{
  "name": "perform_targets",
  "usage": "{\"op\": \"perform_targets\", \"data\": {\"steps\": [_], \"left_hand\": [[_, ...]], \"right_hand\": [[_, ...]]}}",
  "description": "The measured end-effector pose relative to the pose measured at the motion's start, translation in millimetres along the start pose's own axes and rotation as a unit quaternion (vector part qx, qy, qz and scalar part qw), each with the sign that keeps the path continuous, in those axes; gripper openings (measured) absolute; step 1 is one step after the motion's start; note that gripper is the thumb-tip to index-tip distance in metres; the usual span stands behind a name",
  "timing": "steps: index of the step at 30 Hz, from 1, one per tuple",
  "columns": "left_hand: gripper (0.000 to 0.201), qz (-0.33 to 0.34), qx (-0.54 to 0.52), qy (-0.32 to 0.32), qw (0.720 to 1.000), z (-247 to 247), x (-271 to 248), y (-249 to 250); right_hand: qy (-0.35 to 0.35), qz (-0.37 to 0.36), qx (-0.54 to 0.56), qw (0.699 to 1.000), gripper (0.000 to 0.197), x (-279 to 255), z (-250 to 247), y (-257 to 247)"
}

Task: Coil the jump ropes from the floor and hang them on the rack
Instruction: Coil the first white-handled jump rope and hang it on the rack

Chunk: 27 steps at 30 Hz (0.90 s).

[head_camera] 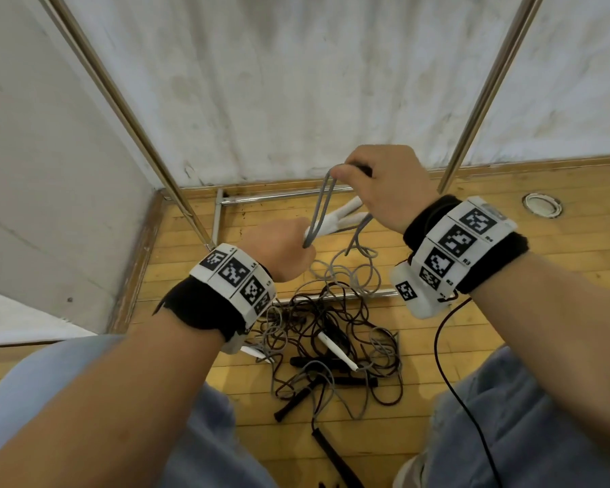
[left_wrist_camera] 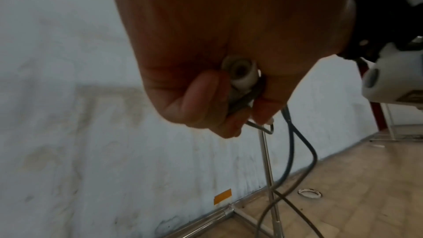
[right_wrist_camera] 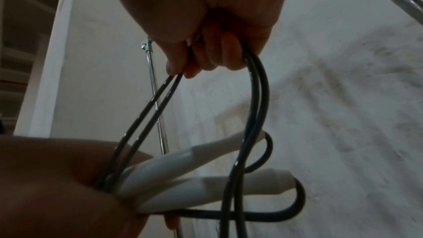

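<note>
Tangled ropes clutter the floor between the rack's poles.

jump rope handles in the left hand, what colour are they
White handles, held in the left hand; clearest in the head view.

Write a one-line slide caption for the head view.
Left hand grips two white handles; right hand lifts grey rope loops above tangled ropes.

We wear black wristbands on bare forearms, each wrapped by white blocks with black square-code markers, a black cable trailing rightward, and light blue jeans.
</note>
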<state>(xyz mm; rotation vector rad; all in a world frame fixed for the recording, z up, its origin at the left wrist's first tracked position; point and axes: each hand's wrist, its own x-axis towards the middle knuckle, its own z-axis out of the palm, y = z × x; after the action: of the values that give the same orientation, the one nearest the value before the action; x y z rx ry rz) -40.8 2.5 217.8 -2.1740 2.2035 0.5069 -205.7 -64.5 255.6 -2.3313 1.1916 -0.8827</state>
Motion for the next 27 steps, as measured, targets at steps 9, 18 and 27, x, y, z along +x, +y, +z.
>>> {"op": "perform_targets", "data": {"steps": [9,18,27], "left_hand": [[0.04,0.045,0.019,-0.004,0.999,-5,-9,2],[0.02,0.109,-0.206,0.093,0.968,-23,-25,-1],[0.021,0.038,-0.392,0.248,0.885,-30,-21,1]], "right_hand": [[0.021,0.117,-0.01,0.993,0.045,11,-16,28],[-0.108,0.124,0.044,0.985,0.025,12,-16,44],[-0.204,0.148,0.082,0.964,0.057,-9,31,16]]}}
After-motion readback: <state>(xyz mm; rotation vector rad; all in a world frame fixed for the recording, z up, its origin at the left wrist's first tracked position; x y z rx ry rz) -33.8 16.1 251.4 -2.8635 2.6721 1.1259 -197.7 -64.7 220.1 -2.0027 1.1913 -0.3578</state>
